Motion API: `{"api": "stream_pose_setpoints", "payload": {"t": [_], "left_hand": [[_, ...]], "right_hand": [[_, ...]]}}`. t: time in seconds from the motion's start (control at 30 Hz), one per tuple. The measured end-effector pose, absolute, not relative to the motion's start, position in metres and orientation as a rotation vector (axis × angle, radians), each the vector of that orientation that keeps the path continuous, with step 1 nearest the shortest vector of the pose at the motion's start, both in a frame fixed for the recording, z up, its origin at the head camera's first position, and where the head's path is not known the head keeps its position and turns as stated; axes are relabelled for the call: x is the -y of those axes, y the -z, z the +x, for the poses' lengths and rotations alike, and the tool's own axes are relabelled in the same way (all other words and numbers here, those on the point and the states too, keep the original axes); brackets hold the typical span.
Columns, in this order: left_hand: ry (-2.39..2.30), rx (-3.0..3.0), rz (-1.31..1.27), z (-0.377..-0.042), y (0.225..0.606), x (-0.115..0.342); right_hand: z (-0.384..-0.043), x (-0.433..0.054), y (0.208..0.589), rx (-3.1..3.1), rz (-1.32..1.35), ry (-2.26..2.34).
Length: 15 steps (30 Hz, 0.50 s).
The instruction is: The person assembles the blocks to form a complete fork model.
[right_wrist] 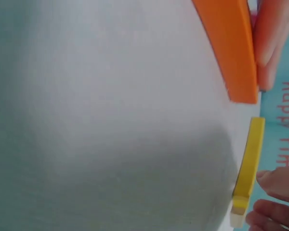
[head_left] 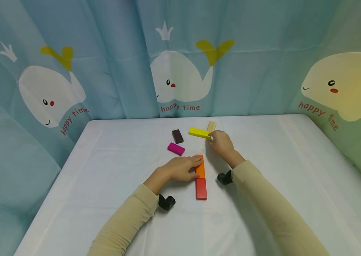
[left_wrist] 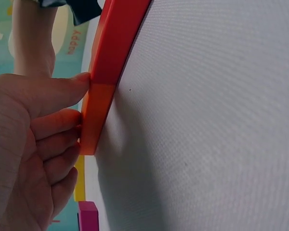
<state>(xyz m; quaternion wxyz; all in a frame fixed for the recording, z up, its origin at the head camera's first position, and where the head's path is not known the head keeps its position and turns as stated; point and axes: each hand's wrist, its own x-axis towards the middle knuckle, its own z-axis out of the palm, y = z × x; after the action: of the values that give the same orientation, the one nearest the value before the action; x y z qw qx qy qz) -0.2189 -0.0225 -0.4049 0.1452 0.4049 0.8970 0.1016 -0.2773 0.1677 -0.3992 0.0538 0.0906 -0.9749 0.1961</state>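
An orange block (head_left: 200, 168) lies end to end with a red block (head_left: 201, 188) in the middle of the white table. My left hand (head_left: 180, 168) touches the orange block, its thumb near the seam with the red one and its other fingers further along. At the back, my right hand (head_left: 221, 143) is at the right end of a yellow block (head_left: 198, 133). In the right wrist view its thumb and fingers stand apart beside that block. A pale wooden block (head_left: 211, 126) partly shows behind the yellow one; whether they touch, I cannot tell.
A magenta block (head_left: 176, 149) and a dark brown block (head_left: 178, 136) lie left of the yellow block. Curtains with whale prints (head_left: 183, 76) hang around the back and sides of the table (head_left: 103, 170). Black devices (head_left: 166, 203) show at both wrists.
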Motion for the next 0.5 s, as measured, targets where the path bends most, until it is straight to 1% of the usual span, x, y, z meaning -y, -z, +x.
{"api": "stream_pose_setpoints", "payload": {"t": [0.5], "left_hand": [[-0.308, -2.58, 1.162, -0.219, 0.404, 0.023]], "right_hand": [[-0.295, -0.174, 0.409, 2.924, 0.34, -0.53]]}}
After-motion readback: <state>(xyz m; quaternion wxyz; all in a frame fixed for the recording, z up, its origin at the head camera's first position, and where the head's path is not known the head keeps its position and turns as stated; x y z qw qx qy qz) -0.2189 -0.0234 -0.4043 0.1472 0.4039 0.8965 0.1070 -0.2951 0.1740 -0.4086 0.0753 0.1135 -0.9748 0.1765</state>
